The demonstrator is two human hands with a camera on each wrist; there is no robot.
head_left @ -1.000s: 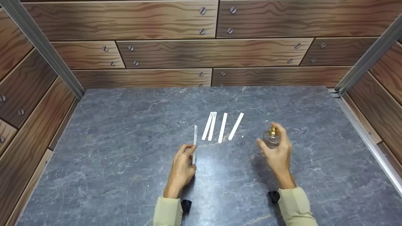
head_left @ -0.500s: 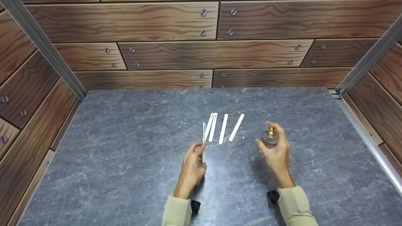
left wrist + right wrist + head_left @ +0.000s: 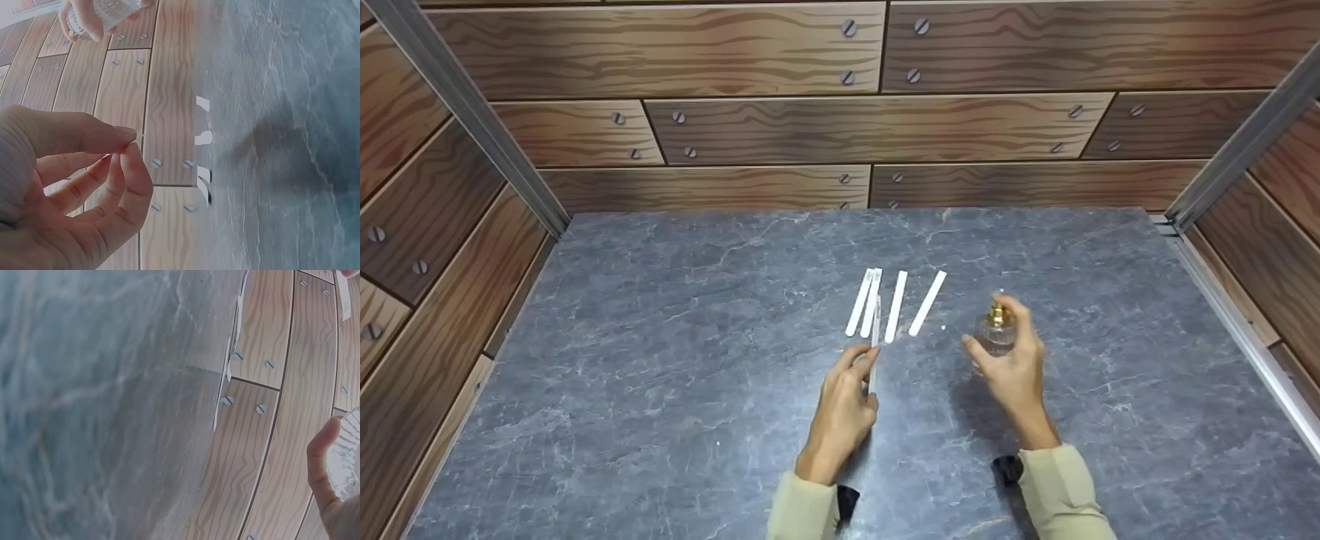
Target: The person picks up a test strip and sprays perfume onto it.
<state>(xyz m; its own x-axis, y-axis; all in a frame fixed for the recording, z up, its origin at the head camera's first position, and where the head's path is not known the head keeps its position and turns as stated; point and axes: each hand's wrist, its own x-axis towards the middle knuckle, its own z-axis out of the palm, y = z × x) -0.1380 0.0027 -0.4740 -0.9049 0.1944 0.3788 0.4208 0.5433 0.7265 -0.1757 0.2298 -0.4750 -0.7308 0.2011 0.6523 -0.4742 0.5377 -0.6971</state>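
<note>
My left hand pinches a white perfume test strip between thumb and fingertips, above the table and pointing away from me. In the left wrist view the pinched strip is almost edge-on, barely visible. My right hand grips a clear glass perfume bottle with a gold spray top, the index finger on the top. The bottle's ribbed glass shows at the right edge of the right wrist view, as does the raised strip. Several more white strips lie on the table beyond my left hand.
The grey marbled tabletop extends around both hands. A tiny white speck lies right of the strips. Wood-patterned panels stand behind and at the sides, with metal posts at the corners.
My left hand has moved right with the pinched strip, so it now overlaps the lying strips in the head view. The right hand with the bottle has shifted slightly left.
</note>
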